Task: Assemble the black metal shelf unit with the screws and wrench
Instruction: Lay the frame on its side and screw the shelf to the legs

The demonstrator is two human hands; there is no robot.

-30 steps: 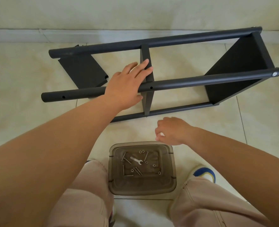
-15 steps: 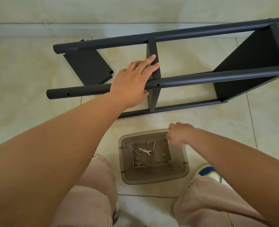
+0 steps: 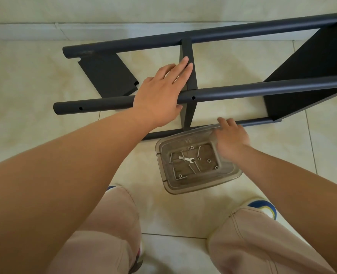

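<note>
1. The black metal shelf unit [image 3: 232,93] is laid on its side on a floor [image 3: 35,76] of glossy, cream-coloured tiles, close to the pale wall.
2. Its frame is made of round, matt tubes; small screw holes are seen in the near tube [image 3: 96,104].
3. Two flat panels are held between the tubes: a narrow one [image 3: 189,56] in the middle and a wide one [image 3: 309,62] at the right end.
4. A loose flat panel [image 3: 106,76], with small notches at its corners, is seen lying on the floor behind the near tube.
5. The left hand [image 3: 161,91] is laid flat over the near tube, with the fingers straight and close together; the middle panel is touched by the fingertips.
6. A rectangular tray [image 3: 183,184] of smoky clear plastic, with rounded corners, is placed on the floor just in front of the unit.
7. The far right corner of the tray is gripped by the right hand [image 3: 230,139], with the fingers curled over the rim.
8. In the tray, thin silver screws [image 3: 192,168], small round nuts [image 3: 209,160] and a flat, shiny wrench [image 3: 186,159] are scattered.
9. Beige trouser knees [image 3: 252,244] and blue-and-white shoes [image 3: 264,206] are seen at the bottom.
</note>
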